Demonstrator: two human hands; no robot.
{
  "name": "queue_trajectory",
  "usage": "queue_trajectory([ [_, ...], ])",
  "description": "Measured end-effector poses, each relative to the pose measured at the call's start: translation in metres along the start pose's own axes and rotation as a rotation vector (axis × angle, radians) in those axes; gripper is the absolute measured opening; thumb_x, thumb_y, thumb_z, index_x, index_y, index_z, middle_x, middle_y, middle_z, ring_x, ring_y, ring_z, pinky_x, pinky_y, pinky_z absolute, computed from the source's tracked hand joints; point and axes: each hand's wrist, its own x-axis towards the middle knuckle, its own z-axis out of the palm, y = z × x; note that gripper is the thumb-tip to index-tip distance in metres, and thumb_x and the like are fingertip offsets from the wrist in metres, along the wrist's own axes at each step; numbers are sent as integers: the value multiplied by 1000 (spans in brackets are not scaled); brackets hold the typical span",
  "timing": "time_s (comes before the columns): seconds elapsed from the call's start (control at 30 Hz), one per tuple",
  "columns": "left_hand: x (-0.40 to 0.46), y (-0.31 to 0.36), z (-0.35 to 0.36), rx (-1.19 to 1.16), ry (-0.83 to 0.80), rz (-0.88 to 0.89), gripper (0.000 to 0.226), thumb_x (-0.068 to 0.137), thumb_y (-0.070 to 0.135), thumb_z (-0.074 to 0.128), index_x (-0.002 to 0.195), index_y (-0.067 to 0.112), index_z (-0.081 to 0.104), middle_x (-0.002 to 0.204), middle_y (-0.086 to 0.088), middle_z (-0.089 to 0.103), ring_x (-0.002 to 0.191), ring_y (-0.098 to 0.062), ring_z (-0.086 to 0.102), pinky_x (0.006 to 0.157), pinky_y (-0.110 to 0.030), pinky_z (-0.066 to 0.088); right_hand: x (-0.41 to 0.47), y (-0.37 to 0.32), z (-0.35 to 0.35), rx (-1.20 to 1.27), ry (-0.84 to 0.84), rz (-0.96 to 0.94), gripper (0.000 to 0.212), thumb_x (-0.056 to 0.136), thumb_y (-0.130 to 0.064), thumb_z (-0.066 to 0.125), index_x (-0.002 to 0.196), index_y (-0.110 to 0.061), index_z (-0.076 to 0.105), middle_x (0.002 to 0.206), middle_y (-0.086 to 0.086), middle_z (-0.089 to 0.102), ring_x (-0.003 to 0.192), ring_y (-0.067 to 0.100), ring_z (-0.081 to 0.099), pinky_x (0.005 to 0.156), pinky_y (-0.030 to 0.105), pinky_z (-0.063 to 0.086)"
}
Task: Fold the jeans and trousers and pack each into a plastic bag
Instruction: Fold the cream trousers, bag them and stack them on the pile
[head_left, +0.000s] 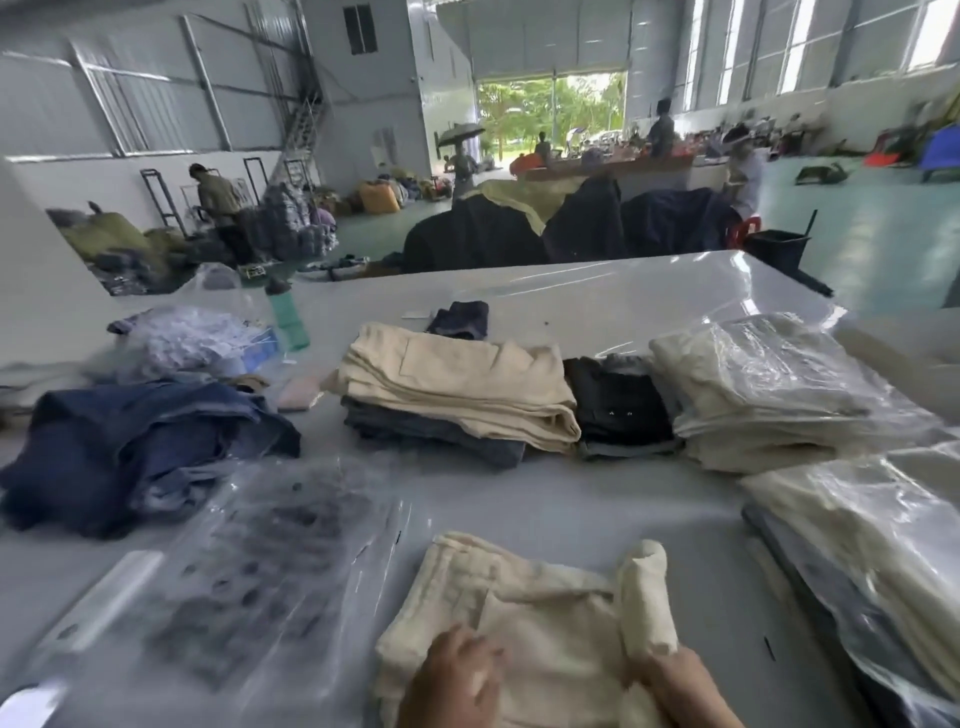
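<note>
Cream trousers (524, 613), partly folded, lie at the table's near edge. My left hand (452, 680) rests on their near left part with fingers spread. My right hand (685, 686) grips a raised fold of the cream cloth at the right. To the left lies a stack of clear plastic bags (249, 577) printed with dark dots. Further back sits a folded stack with cream trousers on top of jeans (457, 389). Dark folded jeans (618, 405) lie beside it. Bagged cream trousers (769, 389) and more bagged pairs (872, 561) are on the right.
A heap of loose blue jeans (140, 447) lies at the left. A green bottle (288, 317) and crumpled plastic (192, 338) stand behind it. A small dark folded piece (460, 319) lies mid-table. Dark garments (571, 223) hang beyond the white table (597, 499). People work far off.
</note>
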Motion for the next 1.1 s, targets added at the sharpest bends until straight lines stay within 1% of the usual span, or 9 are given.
queue_trajectory([
  [0.07,-98,-188,-89,143,-61,-332,31,91,37,53,121,31,58,123,9,51,116,-11,48,98,-21,39,-13,-1,-38,7,97,80,36,60,-11,75,89,9,68,64,9,64,61,21,58,44,18,41],
  [0.2,-157,-195,-62,-139,-239,-560,19,82,45,61,88,32,50,108,0,54,108,-19,56,89,-25,44,-28,7,-67,-153,151,55,42,42,-14,65,79,6,67,58,14,63,53,24,58,44,23,44],
  [0.3,-178,-198,-43,-346,-218,-698,42,71,56,70,91,23,54,101,5,61,96,-14,61,81,-24,46,-24,15,-71,-293,251,-1,54,73,-34,63,110,5,62,97,21,68,91,32,65,76,36,53],
  [0.43,-182,-168,-43,-617,-286,-855,59,51,51,82,93,14,63,92,4,68,84,-14,64,74,-24,49,-51,21,-39,-943,469,-361,109,65,-50,74,151,-13,19,149,20,32,133,33,39,108,40,34],
  [0.53,-178,-149,-53,-944,-257,-928,48,37,27,79,79,6,71,70,-4,73,66,-18,71,58,-22,53,-60,36,7,-1134,321,-781,134,22,-64,85,140,-13,45,115,17,67,103,28,68,92,29,47],
  [0.6,-171,-146,-63,-1112,-249,-903,46,37,18,76,78,-2,70,68,-14,71,64,-28,70,54,-26,52,-72,37,47,-1167,155,-736,152,17,-64,84,149,-22,21,99,6,74,85,13,73,66,24,55],
  [0.77,-148,-152,-117,-1477,-160,-679,38,70,1,69,107,-10,66,97,-27,70,83,-38,70,63,-36,57,-64,11,96,-948,42,-774,94,81,-62,54,152,-34,-2,159,11,11,145,18,22,107,29,33],
  [0.93,-147,-203,-159,-1808,-193,-484,56,94,47,46,113,0,67,115,-20,66,104,-33,65,81,-36,56,-51,-26,149,-714,-16,-881,64,92,-43,53,147,-45,21,155,-8,29,140,9,31,103,18,31],
  [1.1,-169,-234,-123,-1520,-150,-700,30,90,24,54,107,4,68,90,-16,74,74,-25,72,62,-30,55,-42,-6,179,-487,-193,-639,53,90,-41,62,138,-26,45,129,-8,58,116,0,53,80,-4,32],
])
